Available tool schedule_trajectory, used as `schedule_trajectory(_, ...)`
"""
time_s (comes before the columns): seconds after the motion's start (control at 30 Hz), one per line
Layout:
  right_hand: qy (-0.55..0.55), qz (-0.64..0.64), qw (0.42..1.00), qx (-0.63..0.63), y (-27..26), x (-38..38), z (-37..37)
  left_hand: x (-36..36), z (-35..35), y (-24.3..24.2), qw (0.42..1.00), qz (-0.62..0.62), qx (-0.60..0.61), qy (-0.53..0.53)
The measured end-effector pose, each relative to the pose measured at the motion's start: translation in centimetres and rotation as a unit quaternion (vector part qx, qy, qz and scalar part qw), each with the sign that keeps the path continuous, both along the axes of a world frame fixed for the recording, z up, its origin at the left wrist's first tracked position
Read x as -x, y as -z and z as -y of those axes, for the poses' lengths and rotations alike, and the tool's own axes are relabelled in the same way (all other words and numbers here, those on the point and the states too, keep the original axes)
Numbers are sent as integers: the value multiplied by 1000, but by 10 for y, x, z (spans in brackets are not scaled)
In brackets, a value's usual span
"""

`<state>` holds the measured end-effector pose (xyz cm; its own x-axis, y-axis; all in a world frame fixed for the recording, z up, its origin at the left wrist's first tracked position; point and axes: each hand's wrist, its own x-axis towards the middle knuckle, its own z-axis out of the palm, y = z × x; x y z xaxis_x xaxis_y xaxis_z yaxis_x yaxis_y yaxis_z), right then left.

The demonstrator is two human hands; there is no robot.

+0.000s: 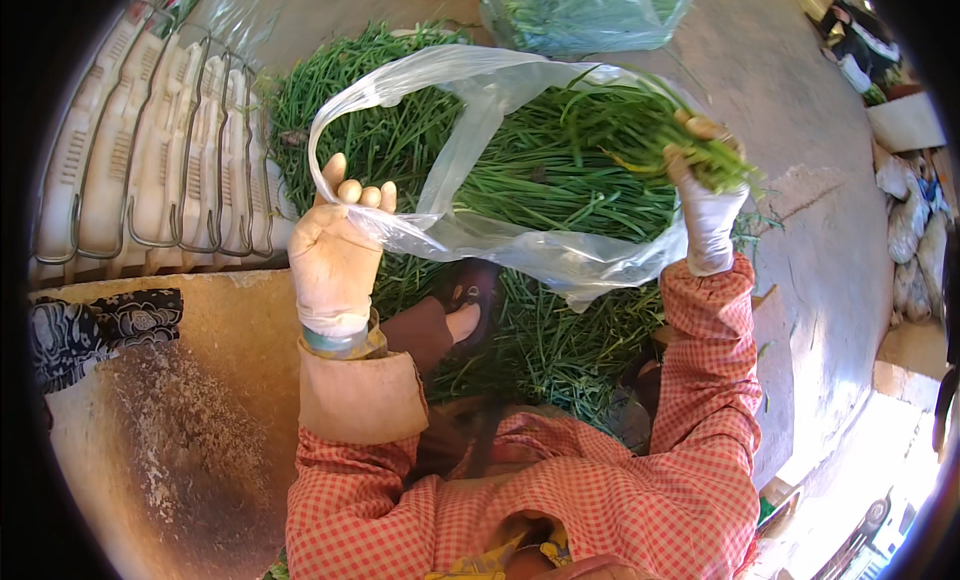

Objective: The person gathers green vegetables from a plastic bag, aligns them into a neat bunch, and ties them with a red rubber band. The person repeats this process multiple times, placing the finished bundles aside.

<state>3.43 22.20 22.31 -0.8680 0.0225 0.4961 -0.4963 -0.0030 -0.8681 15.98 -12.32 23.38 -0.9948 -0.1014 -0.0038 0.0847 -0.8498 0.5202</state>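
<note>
My left hand (341, 238), in a pale glove, grips the rim of a clear plastic bag (420, 73) and holds its mouth wide. Inside the bag lie long green leafy stalks (547, 182), side by side. At the bag's right side my right hand (709, 167), also gloved, is closed around the pale ends of a bunch of green stalks (622, 126). The leaves of that bunch point left, over the stalks in the bag. More loose green stalks (360, 99) are heaped behind the bag and around my feet.
Stacked white plastic crates (142, 145) with metal handles stand at the left. Beyond the bag sits another clear bag of greens (589, 13). A worn board or low block (210, 415) is at lower left, with dark patterned cloth (112, 332). Filled bags (911, 235) lie far right.
</note>
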Motion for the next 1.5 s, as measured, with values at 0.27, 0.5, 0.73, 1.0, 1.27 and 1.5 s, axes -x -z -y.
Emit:
schedule_trajectory(0.27,118,-188,948,227,-157,-91,-43,-4,-22,-1,854,145,382,-322)
schedule_trajectory(0.5,41,92,993,-69,-148,-131,-24,-54,-149,-73,765,-280,524,-248)
schedule_trajectory(0.73,-190,142,915,-328,-148,-184,54,-116,-219,-11,969,-65,178,159)
schedule_trajectory(1.0,-411,-138,690,-580,-167,-234,227,-204,-100,-34,971,-36,-103,-211)
schedule_trajectory(1.27,-423,82,812,-393,-122,-234,230,-209,-6,-67,968,-106,-63,-217)
schedule_trajectory(1.5,-236,290,898,231,-84,-265,134,-179,-90,-48,914,-139,380,-6)
